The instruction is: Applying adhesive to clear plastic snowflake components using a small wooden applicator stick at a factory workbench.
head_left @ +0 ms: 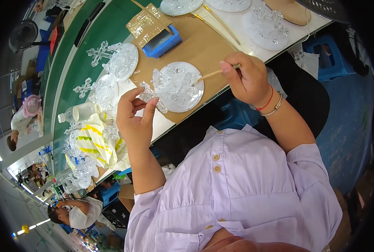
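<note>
My left hand (135, 116) pinches a clear ornate plastic piece (146, 93) between thumb and fingers, at the left rim of a round white disc (191, 103). A cluster of clear, faceted decorations (173, 84) stands on that disc, and I cannot tell whether the pinched piece is joined to it. In my right hand (248, 79) is a thin wooden stick (210, 76), gripped between thumb and fingers. Its tip points left and reaches the right side of the cluster.
Behind the disc stands a blue tray (163, 45) beside a box wrapped in brown tape (147, 26). More discs with clear crosses (121, 63) line the left. A yellow-patterned white bag (98, 140) and a clear bottle (78, 112) lie nearer. Thin brushes (222, 25) rest far right.
</note>
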`<state>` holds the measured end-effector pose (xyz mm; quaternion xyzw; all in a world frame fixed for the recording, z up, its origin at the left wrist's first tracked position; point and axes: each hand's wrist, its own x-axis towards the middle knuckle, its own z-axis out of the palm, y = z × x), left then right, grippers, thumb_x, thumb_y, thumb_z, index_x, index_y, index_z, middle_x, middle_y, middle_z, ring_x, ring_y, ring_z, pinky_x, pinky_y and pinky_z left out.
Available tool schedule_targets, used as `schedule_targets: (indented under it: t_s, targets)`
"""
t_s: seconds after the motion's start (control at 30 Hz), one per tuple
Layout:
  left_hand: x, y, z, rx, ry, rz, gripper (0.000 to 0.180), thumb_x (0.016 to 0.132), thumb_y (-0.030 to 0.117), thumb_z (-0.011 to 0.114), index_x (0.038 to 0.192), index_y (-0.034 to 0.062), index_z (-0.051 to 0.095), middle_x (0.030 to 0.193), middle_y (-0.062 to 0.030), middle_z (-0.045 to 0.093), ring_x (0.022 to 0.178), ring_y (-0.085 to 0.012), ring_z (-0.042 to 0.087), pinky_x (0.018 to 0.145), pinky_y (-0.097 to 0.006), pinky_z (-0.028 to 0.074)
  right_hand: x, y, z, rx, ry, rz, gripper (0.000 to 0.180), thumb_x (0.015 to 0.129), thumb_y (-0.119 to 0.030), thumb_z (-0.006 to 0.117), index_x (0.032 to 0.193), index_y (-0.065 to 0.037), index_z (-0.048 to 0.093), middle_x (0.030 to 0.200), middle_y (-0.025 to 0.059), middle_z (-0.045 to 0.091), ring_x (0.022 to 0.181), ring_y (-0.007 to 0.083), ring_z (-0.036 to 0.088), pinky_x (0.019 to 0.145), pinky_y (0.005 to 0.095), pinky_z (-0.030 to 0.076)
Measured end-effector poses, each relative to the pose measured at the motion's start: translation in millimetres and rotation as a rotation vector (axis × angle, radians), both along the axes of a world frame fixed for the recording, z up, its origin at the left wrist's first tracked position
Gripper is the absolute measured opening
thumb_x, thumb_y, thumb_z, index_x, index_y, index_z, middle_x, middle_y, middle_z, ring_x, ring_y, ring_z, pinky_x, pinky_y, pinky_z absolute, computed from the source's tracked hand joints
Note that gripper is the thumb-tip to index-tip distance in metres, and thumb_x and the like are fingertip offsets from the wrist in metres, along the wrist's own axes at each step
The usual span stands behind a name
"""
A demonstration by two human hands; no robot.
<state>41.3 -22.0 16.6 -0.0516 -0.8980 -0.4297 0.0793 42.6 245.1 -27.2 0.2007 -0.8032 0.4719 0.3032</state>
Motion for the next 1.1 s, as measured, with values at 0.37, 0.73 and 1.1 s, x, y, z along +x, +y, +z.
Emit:
schedule_targets:
  t_s: [0.37, 0.73, 1.1]
  targets:
    - [-3, -7, -4, -0.024, 0.091, -0.136, 0.03, 0.076, 0.005, 0.075, 0.104, 0.0023, 0.065, 0.097, -0.0075, 0.068, 0.072, -0.0135, 0.062, 0.068, -0.025, 0.05, 12, -3, -3, 0.005, 0.048, 0.057, 0.008, 0.086, 0.001, 0.057, 0.084, 0.0, 0.05, 0.066, 0.0105, 0.055, 0.049, 0.0222, 0.049, 0.046, 0.029, 0.039]
    - [10, 11, -13, -0.043, 0.234, -0.04, 0.028, 0.072, 0.005, 0.078, 0.097, 0.0022, 0.064, 0.087, -0.0084, 0.066, 0.067, -0.0136, 0.062, 0.061, -0.024, 0.051, 10, -1, 4, 0.051, 0.072, 0.047, 0.008, 0.085, 0.002, 0.058, 0.083, 0.0, 0.051, 0.067, 0.0107, 0.057, 0.049, 0.0221, 0.05, 0.045, 0.0287, 0.039]
    - [18, 17, -14, -0.026, 0.263, -0.053, 0.03, 0.069, 0.006, 0.081, 0.094, 0.0011, 0.063, 0.087, -0.0102, 0.066, 0.064, -0.0139, 0.064, 0.058, -0.023, 0.051, 17, -5, 4, 0.053, 0.06, 0.046, 0.009, 0.084, 0.003, 0.059, 0.084, 0.0, 0.051, 0.066, 0.0118, 0.058, 0.05, 0.0232, 0.054, 0.047, 0.0292, 0.042]
